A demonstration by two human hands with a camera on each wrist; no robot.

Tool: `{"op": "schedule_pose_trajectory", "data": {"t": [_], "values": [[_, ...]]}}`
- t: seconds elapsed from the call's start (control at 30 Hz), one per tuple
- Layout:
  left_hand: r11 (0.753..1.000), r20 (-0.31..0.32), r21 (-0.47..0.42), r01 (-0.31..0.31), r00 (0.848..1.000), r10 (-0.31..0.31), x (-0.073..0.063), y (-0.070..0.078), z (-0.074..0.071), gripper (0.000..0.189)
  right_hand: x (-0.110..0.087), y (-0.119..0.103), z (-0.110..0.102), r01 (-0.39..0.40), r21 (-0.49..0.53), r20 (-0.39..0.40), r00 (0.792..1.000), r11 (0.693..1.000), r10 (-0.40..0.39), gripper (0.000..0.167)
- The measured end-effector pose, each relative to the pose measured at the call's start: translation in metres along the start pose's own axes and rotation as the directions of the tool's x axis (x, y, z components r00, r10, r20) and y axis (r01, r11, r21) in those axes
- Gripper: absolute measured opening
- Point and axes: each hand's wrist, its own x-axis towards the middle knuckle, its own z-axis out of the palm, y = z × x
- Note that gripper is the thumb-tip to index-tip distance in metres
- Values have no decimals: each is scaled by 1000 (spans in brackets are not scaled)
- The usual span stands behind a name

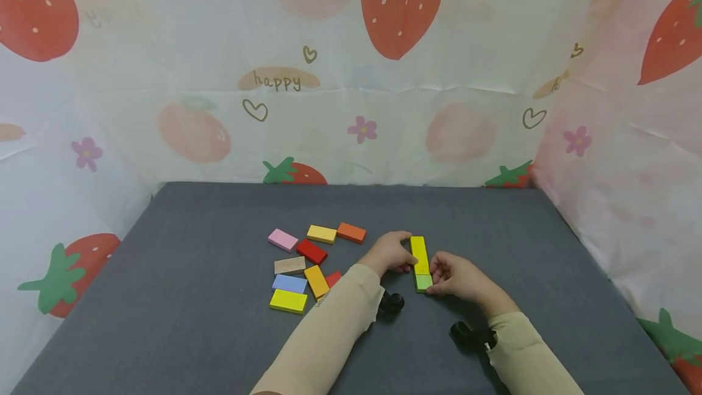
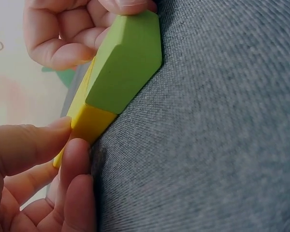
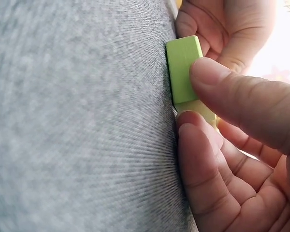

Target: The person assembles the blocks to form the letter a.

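Observation:
A yellow block (image 1: pixel 419 253) and a green block (image 1: pixel 424 283) lie end to end on the dark grey cloth, the green one nearer to me. My left hand (image 1: pixel 390 252) is at the left side of the yellow block, its thumb on the long side and a finger curled near the far end. From the right, my right hand (image 1: pixel 460 276) holds the green block, its thumb (image 3: pixel 212 72) pressing on the green face. Its other fingers bend along the right side, close to the cloth. In the left wrist view the green end (image 2: pixel 130 63) abuts the yellow.
Left of my hands lie several loose blocks: pink (image 1: pixel 283 240), yellow (image 1: pixel 321 234), orange (image 1: pixel 351 232), red (image 1: pixel 311 252), tan (image 1: pixel 289 266), blue (image 1: pixel 289 283) and others. My left sleeve (image 1: pixel 334 322) partly covers another red block (image 1: pixel 333 278). Strawberry-print curtains (image 1: pixel 329 29) surround the table.

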Motion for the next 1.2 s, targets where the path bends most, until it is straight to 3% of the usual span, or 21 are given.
{"op": "schedule_pose_trajectory", "data": {"t": [0.53, 0.83, 1.07, 1.2], "values": [[1000, -3, 7, -19, 1000, 19, -1, -1, -1, 63, 0, -2, -2, 10, -4, 19, 1000, 1000, -10, 37], [996, 34, -83, -17, 999, 20, -3, -5, -4, 64, -1, -1, -4, 28, -30, 20, 999, 999, -27, 39], [996, 81, -53, -79, 993, 83, -11, -8, -21, 54, -5, -8, -12, 1, -90, -39, 999, 996, -5, 30], [990, 93, -3, -140, 986, 140, -19, -8, -37, 46, -5, -14, -19, 31, -160, -81, 996, 987, -44, 24]]}}
